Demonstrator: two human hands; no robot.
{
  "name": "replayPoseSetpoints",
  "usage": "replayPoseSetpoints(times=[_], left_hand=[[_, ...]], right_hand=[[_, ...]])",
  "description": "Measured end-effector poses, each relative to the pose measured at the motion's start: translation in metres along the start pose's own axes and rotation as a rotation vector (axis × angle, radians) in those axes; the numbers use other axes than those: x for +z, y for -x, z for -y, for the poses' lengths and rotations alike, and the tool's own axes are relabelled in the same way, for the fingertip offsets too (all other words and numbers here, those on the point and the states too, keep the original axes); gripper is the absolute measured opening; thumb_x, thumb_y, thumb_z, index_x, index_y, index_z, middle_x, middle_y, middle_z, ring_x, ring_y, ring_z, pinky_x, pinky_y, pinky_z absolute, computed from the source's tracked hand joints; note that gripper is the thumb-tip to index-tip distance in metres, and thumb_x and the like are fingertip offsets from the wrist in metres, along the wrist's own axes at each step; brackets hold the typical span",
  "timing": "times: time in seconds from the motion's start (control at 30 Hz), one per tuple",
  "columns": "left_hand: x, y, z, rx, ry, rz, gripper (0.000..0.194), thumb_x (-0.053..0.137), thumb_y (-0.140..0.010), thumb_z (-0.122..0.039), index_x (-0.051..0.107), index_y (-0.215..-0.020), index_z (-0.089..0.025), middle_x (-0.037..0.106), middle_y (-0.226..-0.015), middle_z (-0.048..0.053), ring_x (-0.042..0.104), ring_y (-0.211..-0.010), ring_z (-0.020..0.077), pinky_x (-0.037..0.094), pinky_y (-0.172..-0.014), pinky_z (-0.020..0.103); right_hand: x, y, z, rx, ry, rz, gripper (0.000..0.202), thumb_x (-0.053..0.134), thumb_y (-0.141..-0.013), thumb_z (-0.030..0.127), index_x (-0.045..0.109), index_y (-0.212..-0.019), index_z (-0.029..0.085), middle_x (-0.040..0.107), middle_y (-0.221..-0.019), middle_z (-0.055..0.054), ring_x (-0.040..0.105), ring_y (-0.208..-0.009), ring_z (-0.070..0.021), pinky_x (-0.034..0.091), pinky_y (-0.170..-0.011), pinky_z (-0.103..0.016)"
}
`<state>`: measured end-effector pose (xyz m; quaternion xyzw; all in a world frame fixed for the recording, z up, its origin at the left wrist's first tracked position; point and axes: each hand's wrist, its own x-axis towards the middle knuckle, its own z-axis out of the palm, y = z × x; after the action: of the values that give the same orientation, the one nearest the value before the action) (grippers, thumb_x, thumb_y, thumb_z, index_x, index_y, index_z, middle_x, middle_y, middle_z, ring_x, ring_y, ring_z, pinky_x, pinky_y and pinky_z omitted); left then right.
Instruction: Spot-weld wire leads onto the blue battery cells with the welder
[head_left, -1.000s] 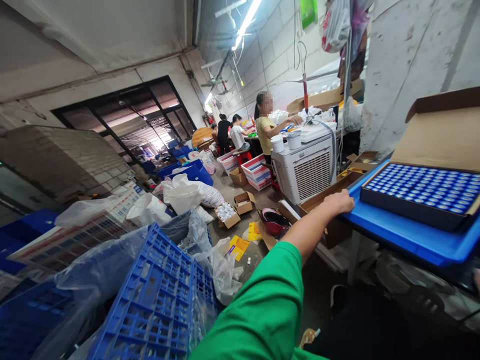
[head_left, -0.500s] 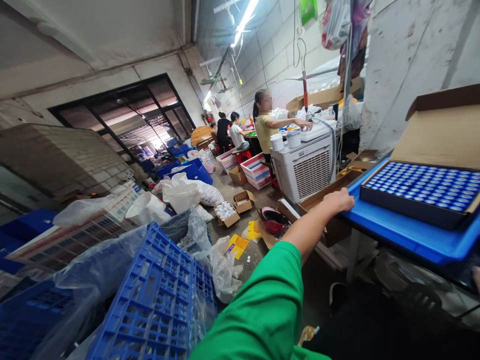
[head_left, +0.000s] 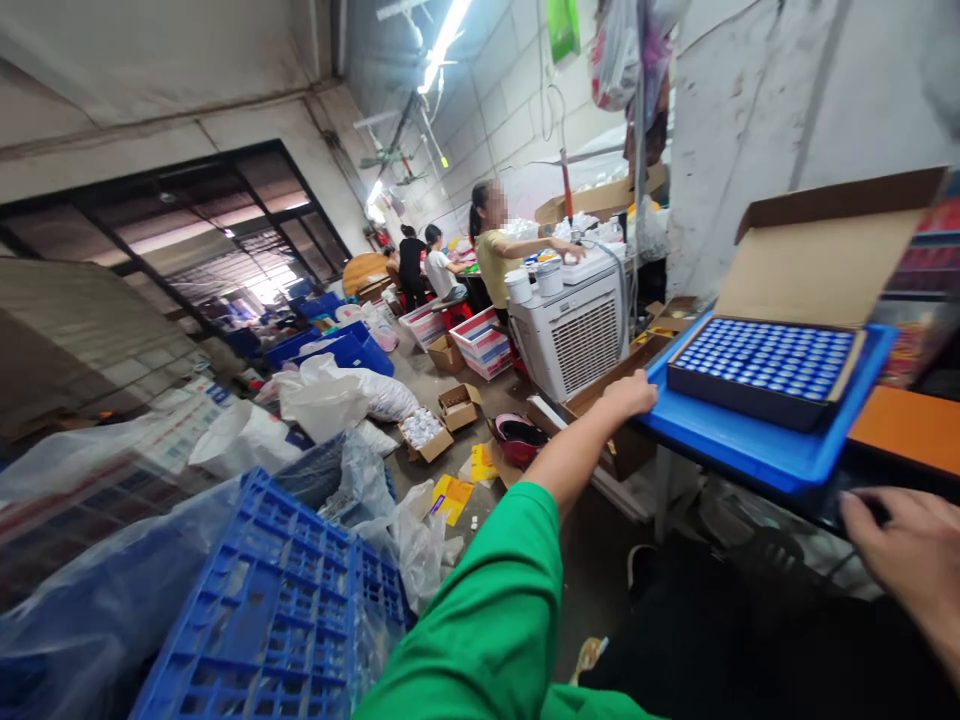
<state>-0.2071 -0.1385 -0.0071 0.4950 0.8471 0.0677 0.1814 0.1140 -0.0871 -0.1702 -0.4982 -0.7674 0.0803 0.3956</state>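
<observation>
A blue tray (head_left: 757,440) lies on the dark table. On it stands an open cardboard box (head_left: 757,400) with its lid raised, filled with rows of blue cylinders with pale round tops, which look like batteries. My left hand (head_left: 634,393) reaches out on a green sleeve, fingers closed over the tray's near left edge. At lower right, my right hand (head_left: 904,535) has its thumb and curled fingers around the dark table edge (head_left: 840,505), close to the tray's corner. Some of its fingers are hidden or cut off by the frame.
An orange panel (head_left: 911,425) lies right of the tray. A white air cooler (head_left: 577,335) stands beyond my left hand, with a co-worker (head_left: 499,250) seated behind it. Blue crates (head_left: 262,590), plastic bags (head_left: 420,545) and small cartons (head_left: 425,435) cover the floor at left.
The view has swung right, so the tray, box and left hand sit further left. My right hand has come into view at the table edge. The left hand stays on the tray.
</observation>
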Motion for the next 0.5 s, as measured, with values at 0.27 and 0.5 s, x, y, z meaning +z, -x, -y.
replayPoseSetpoints(times=[0.27, 0.5], left_hand=[[-0.013, -0.005, 0.008, 0.126, -0.11, -0.06, 0.065, 0.034, -0.098, -0.041, 0.021, -0.155, -0.011, 0.057, -0.139, 0.023, 0.057, -0.127, 0.0318, 0.043, -0.104, 0.043], [-0.017, -0.01, 0.014, 0.146, -0.089, -0.097, 0.064, 0.036, -0.099, -0.041, 0.024, -0.156, -0.014, 0.057, -0.14, 0.019, 0.058, -0.127, 0.0306, 0.042, -0.106, 0.041]], right_hand=[[-0.033, -0.008, 0.059, -0.077, 0.066, 0.002, 0.025, 0.042, -0.079, 0.041, 0.061, -0.075, 0.025, 0.069, -0.087, -0.016, 0.059, -0.085, -0.0336, 0.045, -0.072, -0.045], [-0.037, -0.006, 0.074, -0.19, 0.182, -0.091, 0.032, 0.036, -0.092, 0.038, 0.061, -0.08, 0.02, 0.066, -0.086, -0.012, 0.059, -0.08, -0.0294, 0.043, -0.069, -0.041]])
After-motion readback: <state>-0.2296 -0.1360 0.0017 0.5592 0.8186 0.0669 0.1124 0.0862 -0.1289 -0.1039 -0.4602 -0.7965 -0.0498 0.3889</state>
